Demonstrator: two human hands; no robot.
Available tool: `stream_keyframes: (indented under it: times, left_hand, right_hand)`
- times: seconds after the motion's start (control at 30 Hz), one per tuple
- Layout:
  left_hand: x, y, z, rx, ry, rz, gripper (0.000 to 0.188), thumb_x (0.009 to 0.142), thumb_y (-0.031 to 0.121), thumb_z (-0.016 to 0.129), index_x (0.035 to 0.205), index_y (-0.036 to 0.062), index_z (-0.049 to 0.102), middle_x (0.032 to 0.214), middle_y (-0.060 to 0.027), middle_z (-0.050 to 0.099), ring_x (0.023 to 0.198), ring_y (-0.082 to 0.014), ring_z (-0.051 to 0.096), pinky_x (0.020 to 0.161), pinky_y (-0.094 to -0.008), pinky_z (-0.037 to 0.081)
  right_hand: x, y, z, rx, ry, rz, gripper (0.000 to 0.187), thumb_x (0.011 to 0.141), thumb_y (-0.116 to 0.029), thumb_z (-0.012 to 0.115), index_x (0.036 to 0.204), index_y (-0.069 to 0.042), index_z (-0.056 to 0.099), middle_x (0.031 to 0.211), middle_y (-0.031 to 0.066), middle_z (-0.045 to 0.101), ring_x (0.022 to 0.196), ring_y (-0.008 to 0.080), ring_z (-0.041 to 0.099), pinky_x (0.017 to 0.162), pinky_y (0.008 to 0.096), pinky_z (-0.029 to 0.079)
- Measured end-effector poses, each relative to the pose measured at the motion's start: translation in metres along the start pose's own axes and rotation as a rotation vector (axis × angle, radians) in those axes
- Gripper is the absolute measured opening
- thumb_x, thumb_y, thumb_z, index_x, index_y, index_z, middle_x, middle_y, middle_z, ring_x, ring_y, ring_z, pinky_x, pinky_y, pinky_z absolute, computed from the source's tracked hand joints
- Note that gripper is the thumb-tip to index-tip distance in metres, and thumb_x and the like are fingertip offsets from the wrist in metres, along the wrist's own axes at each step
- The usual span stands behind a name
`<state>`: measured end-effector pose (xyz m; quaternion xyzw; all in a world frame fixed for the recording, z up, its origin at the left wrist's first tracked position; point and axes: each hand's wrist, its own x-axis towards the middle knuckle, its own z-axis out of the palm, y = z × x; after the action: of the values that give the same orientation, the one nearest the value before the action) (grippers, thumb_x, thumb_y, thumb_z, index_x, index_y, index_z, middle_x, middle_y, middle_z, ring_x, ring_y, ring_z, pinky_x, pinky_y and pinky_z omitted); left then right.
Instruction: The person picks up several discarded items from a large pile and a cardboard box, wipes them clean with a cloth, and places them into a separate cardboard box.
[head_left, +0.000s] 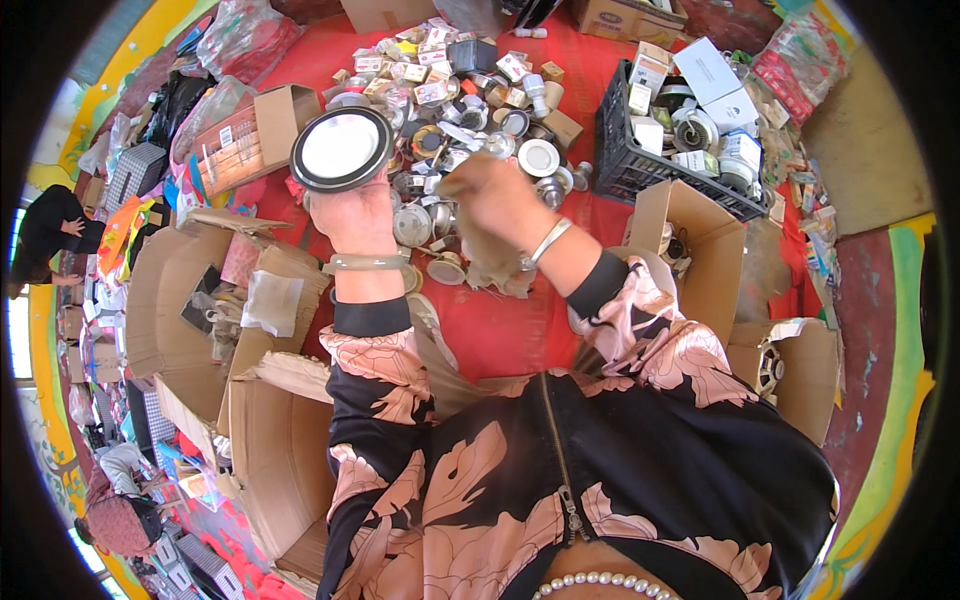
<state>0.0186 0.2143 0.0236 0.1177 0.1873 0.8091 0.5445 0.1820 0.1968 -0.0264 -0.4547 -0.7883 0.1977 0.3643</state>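
Observation:
My left hand [352, 212] is raised, gripping a round downlight [342, 148] with a black rim and a white face turned up. The fingers are mostly hidden under it. To its right, my right hand [492, 198] is closed and smeared by motion, with a grey-beige rag [497, 262] hanging below it. Beyond both hands spreads a heap of lamps and small boxes. A white round lamp [538, 158] lies in the heap just past my right hand.
A black plastic crate [625, 150] of lamps and boxes stands at the far right. Opened cardboard boxes flank me, one on the left [175, 300] and one on the right [712, 245]. Red sheeting [500, 335] covers the floor. Other people are at the far left.

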Motion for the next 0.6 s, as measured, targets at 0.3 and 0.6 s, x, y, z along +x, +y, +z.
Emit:
stream_keyframes:
  times: [0.3,0.6]
  left_hand:
    - [0.007,-0.010,-0.032,0.153,-0.441,-0.205,0.043,0.088,0.033,0.038,0.124,0.0087,0.042,0.126,-0.0094,0.046,0.117,-0.0273,0.043,0.100,-0.0445,0.034]
    - [-0.025,-0.030,-0.005,0.325,-0.332,-0.250,0.038,0.092,0.031,0.038,0.114,0.0019,0.050,0.103,-0.0102,0.057,0.092,-0.0181,0.056,0.081,-0.0298,0.045]
  right_hand:
    - [0.019,-0.041,-0.066,0.498,0.598,-0.035,0.024,0.082,-0.005,0.058,0.106,0.000,0.056,0.095,0.0029,0.057,0.084,0.0084,0.051,0.075,0.0199,0.041]
    - [0.006,-0.060,-0.031,0.134,0.420,-0.263,0.026,0.072,0.001,0.058,0.098,-0.003,0.058,0.091,0.0129,0.057,0.087,0.0290,0.056,0.078,0.0358,0.044]
